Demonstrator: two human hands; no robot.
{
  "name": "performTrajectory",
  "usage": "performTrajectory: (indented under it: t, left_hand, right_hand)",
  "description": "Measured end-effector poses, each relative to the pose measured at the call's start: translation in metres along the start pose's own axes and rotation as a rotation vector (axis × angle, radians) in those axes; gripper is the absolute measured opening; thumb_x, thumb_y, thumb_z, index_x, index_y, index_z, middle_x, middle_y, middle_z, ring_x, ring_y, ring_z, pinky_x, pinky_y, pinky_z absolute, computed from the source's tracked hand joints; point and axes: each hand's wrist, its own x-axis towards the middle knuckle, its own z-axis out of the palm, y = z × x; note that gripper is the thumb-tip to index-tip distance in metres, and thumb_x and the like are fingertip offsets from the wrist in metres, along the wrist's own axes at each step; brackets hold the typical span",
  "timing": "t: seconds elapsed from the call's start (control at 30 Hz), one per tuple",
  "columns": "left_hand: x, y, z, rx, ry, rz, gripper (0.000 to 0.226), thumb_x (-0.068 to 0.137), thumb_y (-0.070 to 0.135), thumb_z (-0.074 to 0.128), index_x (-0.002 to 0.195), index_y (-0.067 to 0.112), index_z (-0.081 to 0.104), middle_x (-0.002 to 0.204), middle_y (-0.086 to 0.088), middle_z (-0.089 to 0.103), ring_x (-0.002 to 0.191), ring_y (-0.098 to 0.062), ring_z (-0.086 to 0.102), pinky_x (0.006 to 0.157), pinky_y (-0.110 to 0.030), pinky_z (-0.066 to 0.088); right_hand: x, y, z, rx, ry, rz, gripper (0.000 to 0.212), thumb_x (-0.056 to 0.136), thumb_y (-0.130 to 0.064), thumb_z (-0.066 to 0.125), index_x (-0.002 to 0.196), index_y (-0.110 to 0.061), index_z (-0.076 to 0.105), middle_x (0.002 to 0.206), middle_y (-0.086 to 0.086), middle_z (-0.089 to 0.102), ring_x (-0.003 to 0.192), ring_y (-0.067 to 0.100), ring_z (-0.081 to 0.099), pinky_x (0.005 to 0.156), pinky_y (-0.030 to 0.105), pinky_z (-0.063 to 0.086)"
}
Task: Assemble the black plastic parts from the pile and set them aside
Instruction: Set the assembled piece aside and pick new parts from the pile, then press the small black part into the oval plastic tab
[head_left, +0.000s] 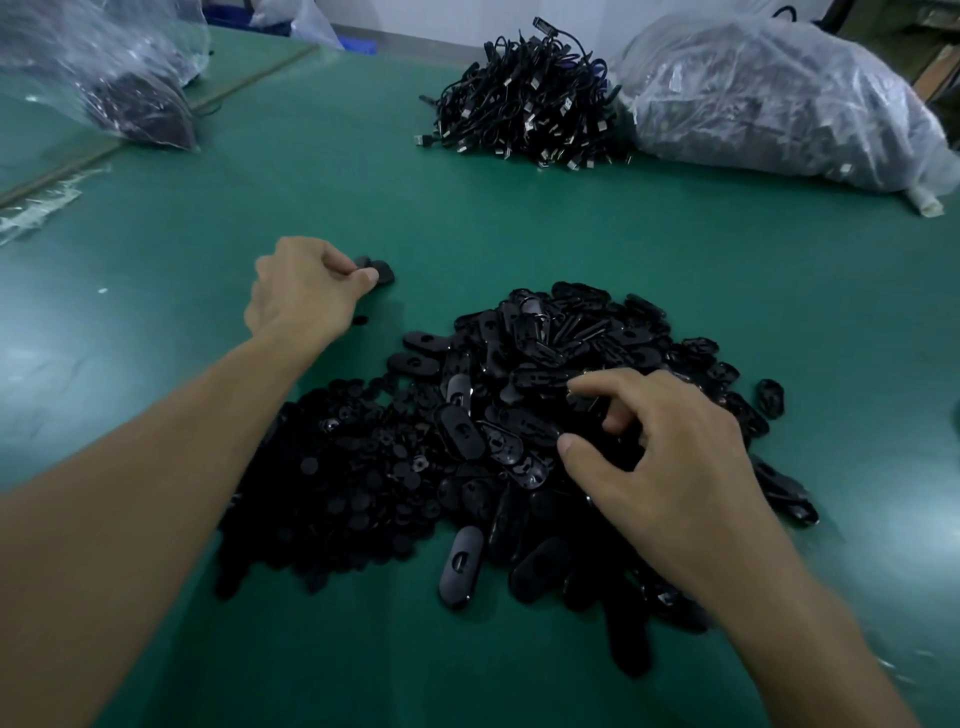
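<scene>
A big pile of black plastic parts (498, 415) lies on the green table (519, 218): oval shells on the right, small round pieces (353, 478) on the left. My left hand (306, 291) is stretched out beyond the pile, thumb and fingers pinched on a black oval part (378, 270) that rests on the table. My right hand (660, 457) hovers over the pile's right side with fingers curled and spread among the oval shells; I cannot tell whether a part is between them. One tiny round piece (360, 320) lies by my left wrist.
A heap of black USB cables (530, 98) sits at the back centre. A large clear plastic bag (779, 98) of parts lies at the back right, another bag (119, 67) at the back left. A table seam (156, 119) runs diagonally on the left.
</scene>
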Motion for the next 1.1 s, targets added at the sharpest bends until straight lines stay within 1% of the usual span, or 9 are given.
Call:
performTrajectory:
  t: [0.1,0.2,0.27,0.37,0.5,0.63,0.8,0.97,1.1]
  left_hand:
    - [-0.002,0.002,-0.002,-0.071,0.005,0.007,0.039,0.086,0.051,0.072,0.113,0.023,0.067,0.100,0.001,0.067,0.105,-0.023,0.062,0.094,-0.046,0.052]
    - [-0.013,0.009,-0.003,-0.216,0.024,0.059,0.013,0.089,0.043,0.069,0.086,0.030,0.067,0.083,0.010,0.065,0.078,-0.001,0.063,0.073,-0.024,0.054]
    - [-0.028,0.013,-0.004,-0.256,-0.020,0.131,0.017,0.089,0.036,0.070,0.074,0.031,0.064,0.073,0.016,0.064,0.059,0.013,0.057,0.056,-0.012,0.043]
    - [-0.051,0.019,-0.008,-0.310,-0.130,0.238,0.015,0.087,0.031,0.074,0.073,0.029,0.067,0.057,0.019,0.060,0.050,0.007,0.051,0.056,-0.015,0.040]
    - [-0.080,0.026,-0.019,-0.412,-0.300,0.328,0.012,0.087,0.028,0.076,0.076,0.028,0.072,0.055,0.021,0.058,0.048,0.004,0.045,0.048,-0.008,0.036]
    - [-0.104,0.024,-0.026,-0.423,-0.391,0.457,0.007,0.088,0.024,0.076,0.083,0.029,0.076,0.065,0.013,0.066,0.056,0.001,0.051,0.054,-0.009,0.040]
    - [-0.114,0.016,-0.028,-0.444,-0.487,0.497,0.011,0.083,0.035,0.077,0.094,0.034,0.077,0.078,0.010,0.075,0.057,0.001,0.054,0.056,-0.009,0.041]
    - [-0.122,0.019,-0.030,-0.517,-0.598,0.538,0.021,0.080,0.040,0.072,0.096,0.029,0.078,0.073,0.012,0.073,0.058,0.006,0.058,0.058,-0.006,0.042]
    - [-0.118,0.015,-0.026,-0.438,-0.581,0.554,0.006,0.084,0.034,0.074,0.088,0.033,0.077,0.078,0.009,0.075,0.065,0.003,0.062,0.062,-0.010,0.046]
  right_hand:
    - [0.000,-0.004,0.004,-0.011,0.022,-0.020,0.040,0.082,-0.060,0.055,0.114,-0.040,0.067,0.089,-0.022,0.044,0.088,0.001,0.038,0.071,0.010,0.031]
    - [0.001,-0.008,0.010,-0.058,-0.003,-0.032,0.042,0.083,-0.062,0.054,0.113,-0.037,0.070,0.092,-0.024,0.041,0.094,-0.002,0.033,0.071,0.007,0.030]
    - [0.002,-0.008,0.013,-0.078,-0.018,-0.034,0.043,0.084,-0.061,0.054,0.115,-0.036,0.070,0.093,-0.023,0.041,0.095,-0.002,0.032,0.070,0.007,0.030]
    - [0.003,-0.008,0.014,-0.082,-0.011,-0.046,0.041,0.089,-0.056,0.054,0.117,-0.032,0.071,0.093,-0.019,0.042,0.095,0.001,0.034,0.070,0.009,0.032]
    - [0.004,-0.008,0.016,-0.045,0.047,-0.066,0.034,0.096,-0.043,0.048,0.107,-0.024,0.075,0.090,-0.015,0.046,0.093,0.004,0.039,0.076,0.008,0.037]
    - [0.005,-0.008,0.017,0.036,0.153,-0.043,0.028,0.097,-0.035,0.051,0.095,-0.018,0.074,0.093,-0.010,0.051,0.091,0.007,0.049,0.074,0.011,0.040]
    - [0.005,-0.013,0.014,0.291,0.115,-0.038,0.017,0.097,-0.036,0.053,0.082,-0.044,0.057,0.087,-0.016,0.055,0.089,-0.001,0.054,0.074,0.004,0.037]
    - [0.006,-0.013,0.012,0.339,-0.022,-0.034,0.024,0.092,-0.052,0.045,0.083,-0.038,0.062,0.091,-0.019,0.053,0.087,0.004,0.053,0.070,0.010,0.035]
    - [0.006,-0.013,0.016,0.340,0.030,-0.055,0.024,0.091,-0.057,0.044,0.088,-0.044,0.064,0.089,-0.018,0.056,0.091,0.003,0.054,0.074,0.015,0.036]
